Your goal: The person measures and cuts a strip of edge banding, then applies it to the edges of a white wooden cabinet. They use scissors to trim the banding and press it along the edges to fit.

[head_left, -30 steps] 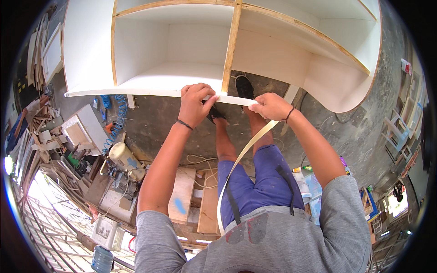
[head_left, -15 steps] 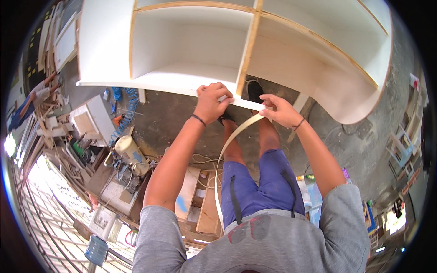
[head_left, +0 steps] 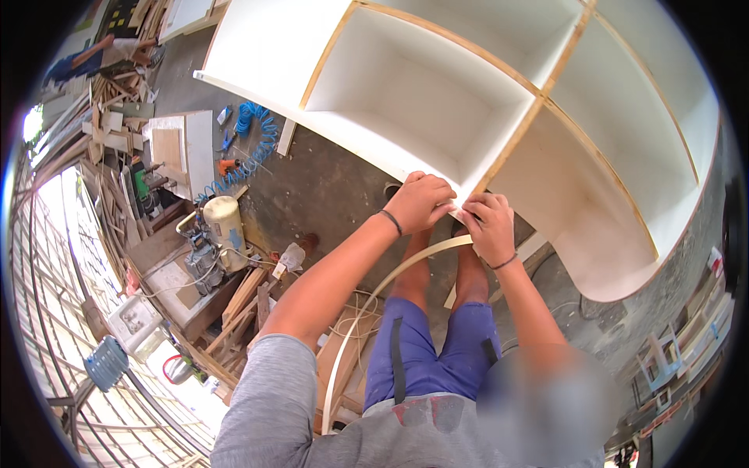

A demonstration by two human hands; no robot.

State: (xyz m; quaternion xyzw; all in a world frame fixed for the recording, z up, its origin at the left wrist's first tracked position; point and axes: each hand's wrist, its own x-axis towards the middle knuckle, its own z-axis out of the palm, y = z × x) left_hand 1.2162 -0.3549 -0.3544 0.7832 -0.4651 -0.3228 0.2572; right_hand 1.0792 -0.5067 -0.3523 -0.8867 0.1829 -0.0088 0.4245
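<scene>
Grip of left hand [head_left: 422,200] and right hand [head_left: 490,228] pinched on pale strip [head_left: 437,247], forearms [head_left: 347,269] converging.

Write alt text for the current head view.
A person's bare left hand and right hand are close together at the near edge of a white, wood-edged shelf unit, with a long, thin cream strip curving down from the right hand; to the left, a coiled blue hose lies near a cream cylindrical tank.
</scene>
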